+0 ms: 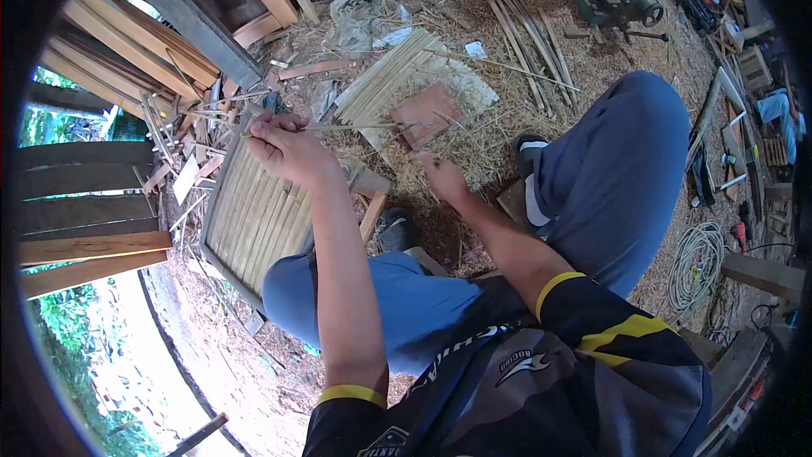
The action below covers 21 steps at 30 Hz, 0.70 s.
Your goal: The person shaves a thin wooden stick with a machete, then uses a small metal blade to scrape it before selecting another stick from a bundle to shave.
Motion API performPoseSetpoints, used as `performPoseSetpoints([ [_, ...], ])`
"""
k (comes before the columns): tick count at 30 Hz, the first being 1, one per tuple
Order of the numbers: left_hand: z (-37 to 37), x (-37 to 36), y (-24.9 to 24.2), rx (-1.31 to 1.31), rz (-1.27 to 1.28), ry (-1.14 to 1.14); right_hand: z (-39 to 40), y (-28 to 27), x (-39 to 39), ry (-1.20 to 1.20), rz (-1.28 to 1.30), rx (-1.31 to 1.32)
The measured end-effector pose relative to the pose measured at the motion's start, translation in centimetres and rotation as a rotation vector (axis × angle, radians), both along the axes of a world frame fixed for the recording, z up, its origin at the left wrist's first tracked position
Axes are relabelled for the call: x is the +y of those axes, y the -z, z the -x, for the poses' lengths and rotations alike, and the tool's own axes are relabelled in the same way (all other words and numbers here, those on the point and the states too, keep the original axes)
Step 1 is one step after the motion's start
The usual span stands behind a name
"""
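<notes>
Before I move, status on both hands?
Left hand gripping thin pale strip. Right hand near flat reddish-brown square, its hold unclear. Loose straw-coloured shavings around the square.

The trousers (630, 152) are slate blue; the dark shirt (541, 381) carries yellow zigzag stripes, yellow cuffs and white lettering. The board (425, 114) is reddish brown, the slatted panel (258, 220) pale tan striped with darker lines, the coiled rope (697, 267) off-white.
</notes>
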State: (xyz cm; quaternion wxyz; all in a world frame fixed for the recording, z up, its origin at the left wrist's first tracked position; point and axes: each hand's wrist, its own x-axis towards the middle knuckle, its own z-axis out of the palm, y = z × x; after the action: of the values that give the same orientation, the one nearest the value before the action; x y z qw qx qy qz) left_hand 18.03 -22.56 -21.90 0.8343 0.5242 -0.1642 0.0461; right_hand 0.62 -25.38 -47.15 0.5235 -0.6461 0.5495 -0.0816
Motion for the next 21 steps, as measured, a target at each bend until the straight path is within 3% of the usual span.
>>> performPoseSetpoints([
  [2,-0.2,0.0,0.1,-0.025,-0.005,0.017,1.1,4.1,-0.7,0.018,-0.009,0.231],
  [5,0.3,-0.4,-0.1,-0.054,-0.048,0.025,0.1,-1.1,-0.9,0.004,-0.038,-0.024],
  [11,1.1,-0.5,-0.6,-0.074,-0.117,0.030,-4.2,-3.8,-0.5,-0.039,0.076,-0.120],
  [13,1.0,-0.1,-0.7,-0.077,-0.107,0.054,-1.8,-1.8,-0.1,0.062,0.072,-0.203],
  [14,0.8,0.0,-0.3,-0.075,-0.074,0.069,0.2,4.2,-0.3,-0.016,0.183,-0.098],
  [16,0.9,-0.3,-0.3,-0.060,-0.040,0.102,3.1,9.7,-0.6,-0.049,0.283,0.044],
  [21,1.3,-0.7,-0.1,0.002,0.069,0.271,3.9,10.8,-0.3,0.043,0.065,0.027],
])
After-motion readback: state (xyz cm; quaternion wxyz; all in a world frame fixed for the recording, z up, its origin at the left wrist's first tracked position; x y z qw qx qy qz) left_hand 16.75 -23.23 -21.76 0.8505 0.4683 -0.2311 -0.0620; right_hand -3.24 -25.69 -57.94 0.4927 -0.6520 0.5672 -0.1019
